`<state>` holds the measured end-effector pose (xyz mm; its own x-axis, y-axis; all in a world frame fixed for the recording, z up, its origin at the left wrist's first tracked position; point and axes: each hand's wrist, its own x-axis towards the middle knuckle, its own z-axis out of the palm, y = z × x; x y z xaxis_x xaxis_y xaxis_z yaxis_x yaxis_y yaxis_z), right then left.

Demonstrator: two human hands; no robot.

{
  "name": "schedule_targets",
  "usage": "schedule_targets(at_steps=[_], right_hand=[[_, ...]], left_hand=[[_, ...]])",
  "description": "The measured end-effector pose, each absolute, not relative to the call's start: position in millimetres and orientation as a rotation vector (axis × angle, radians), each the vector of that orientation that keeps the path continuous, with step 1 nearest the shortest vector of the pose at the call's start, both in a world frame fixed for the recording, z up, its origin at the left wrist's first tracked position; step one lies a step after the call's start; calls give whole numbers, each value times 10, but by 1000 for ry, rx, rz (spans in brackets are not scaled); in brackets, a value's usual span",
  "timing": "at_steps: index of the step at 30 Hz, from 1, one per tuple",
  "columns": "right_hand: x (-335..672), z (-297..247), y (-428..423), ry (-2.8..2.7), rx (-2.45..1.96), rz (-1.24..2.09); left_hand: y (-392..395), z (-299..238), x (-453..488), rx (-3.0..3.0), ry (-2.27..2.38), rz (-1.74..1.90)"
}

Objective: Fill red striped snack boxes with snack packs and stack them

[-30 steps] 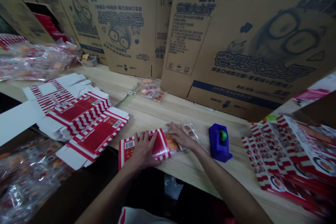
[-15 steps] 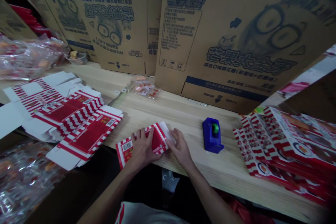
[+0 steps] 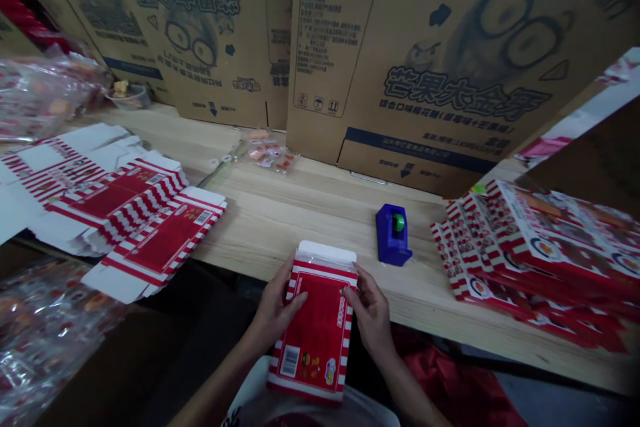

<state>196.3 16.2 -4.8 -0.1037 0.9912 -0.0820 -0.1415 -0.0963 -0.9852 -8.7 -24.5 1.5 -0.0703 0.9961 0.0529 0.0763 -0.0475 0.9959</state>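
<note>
A red-and-white striped carton (image 3: 316, 327) stands lengthwise off the near edge of the wooden table (image 3: 300, 207), its white top flap open and pointing away from me. My left hand (image 3: 279, 303) grips its left side with fingers curled onto the front. On the other side, my right hand (image 3: 369, 309) clasps the right edge near the top. A barcode and small pictures show at the carton's lower end.
A blue tape dispenser (image 3: 393, 234) sits just right of the carton. Flat unfolded cartons (image 3: 125, 213) are heaped at left, finished boxes (image 3: 540, 247) stacked at right. Big printed cardboard cases (image 3: 430, 60) wall the back. Clear snack packets (image 3: 267, 151) lie near them; bagged packets (image 3: 35, 333) lower left.
The carton lay flat across the table with a packet at its right end; now both hands have turned it lengthwise and drawn it toward me, off the table edge.
</note>
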Motion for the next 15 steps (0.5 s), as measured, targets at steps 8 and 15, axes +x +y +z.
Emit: schedule_targets(at_steps=[8,15], right_hand=[[2264,-237,131,-1548,-1147,1130],[2125,-62,262,-1484,-1108,1199]], left_hand=[[-232,-38,-64,1272,1158,1051],[-34,21,-138,1408,1297,1153]])
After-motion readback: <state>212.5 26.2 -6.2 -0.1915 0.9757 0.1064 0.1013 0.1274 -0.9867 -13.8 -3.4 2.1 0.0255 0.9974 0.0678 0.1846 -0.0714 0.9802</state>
